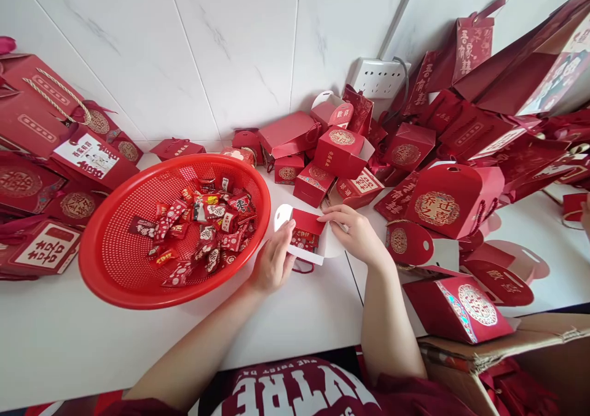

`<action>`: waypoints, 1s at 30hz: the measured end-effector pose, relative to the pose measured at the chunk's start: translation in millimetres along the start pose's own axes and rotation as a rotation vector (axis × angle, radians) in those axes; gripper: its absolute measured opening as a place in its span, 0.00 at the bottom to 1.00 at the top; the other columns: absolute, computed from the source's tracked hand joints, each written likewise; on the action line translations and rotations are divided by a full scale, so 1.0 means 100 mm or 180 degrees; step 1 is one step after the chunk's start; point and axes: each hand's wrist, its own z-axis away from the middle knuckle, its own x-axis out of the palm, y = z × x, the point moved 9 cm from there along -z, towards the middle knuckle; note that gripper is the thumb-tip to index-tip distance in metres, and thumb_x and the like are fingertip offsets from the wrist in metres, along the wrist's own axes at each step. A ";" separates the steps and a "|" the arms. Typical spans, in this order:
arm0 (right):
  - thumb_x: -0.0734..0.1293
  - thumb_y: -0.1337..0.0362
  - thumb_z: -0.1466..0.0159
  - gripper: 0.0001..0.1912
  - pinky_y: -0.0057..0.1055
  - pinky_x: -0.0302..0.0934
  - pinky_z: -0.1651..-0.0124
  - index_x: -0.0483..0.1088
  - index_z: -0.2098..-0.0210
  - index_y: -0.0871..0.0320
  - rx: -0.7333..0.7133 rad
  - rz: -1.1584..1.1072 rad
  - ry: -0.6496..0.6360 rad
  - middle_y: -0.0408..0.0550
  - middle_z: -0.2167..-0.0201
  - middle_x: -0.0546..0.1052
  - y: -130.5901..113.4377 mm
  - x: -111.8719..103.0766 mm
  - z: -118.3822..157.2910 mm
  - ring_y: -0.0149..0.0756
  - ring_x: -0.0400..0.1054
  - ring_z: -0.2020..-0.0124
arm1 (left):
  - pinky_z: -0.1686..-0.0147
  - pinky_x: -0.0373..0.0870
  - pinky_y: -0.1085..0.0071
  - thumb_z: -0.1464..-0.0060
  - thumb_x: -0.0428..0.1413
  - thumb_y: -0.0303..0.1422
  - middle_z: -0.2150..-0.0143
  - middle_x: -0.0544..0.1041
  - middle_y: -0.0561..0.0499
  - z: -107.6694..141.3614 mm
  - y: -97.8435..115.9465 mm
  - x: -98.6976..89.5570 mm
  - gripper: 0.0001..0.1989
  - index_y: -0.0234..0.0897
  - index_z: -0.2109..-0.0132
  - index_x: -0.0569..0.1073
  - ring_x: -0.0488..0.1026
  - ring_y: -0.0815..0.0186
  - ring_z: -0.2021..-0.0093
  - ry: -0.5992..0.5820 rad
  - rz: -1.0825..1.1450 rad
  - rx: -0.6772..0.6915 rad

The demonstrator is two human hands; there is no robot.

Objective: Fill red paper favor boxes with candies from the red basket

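Note:
A small candy box (308, 220) stands on the table between my hands, its top flaps raised and its inside white and red. Wrapped candies (304, 240) show in it. Its left side is gripped by my left hand (275, 257), fingers along the wall. At the right, my right hand (353, 230) pinches the edge of the box's flap between thumb and fingers. A dark red cord loop (303, 270) lies below the box. Left of my hands sits a red plastic basket (115, 231) with several wrapped candies (207, 213) in it.
Red gift boxes (341, 152) are piled against the tiled wall (239, 47), below a power strip (378, 78). More boxes (437, 207) and gift bags crowd the right; others (46, 244) stand at far left. A cardboard carton (461, 379) is at lower right.

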 end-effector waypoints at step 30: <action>0.58 0.72 0.37 0.18 0.32 0.65 0.49 0.79 0.60 0.52 0.0213 0.0019 -0.0001 0.44 0.54 0.81 0.13 0.01 -0.03 0.37 0.74 0.51 | 0.27 0.48 0.61 0.40 0.56 0.31 0.26 0.53 0.46 0.09 0.37 0.12 0.30 0.33 0.32 0.62 0.50 0.58 0.26 -0.0326 -0.0872 0.0753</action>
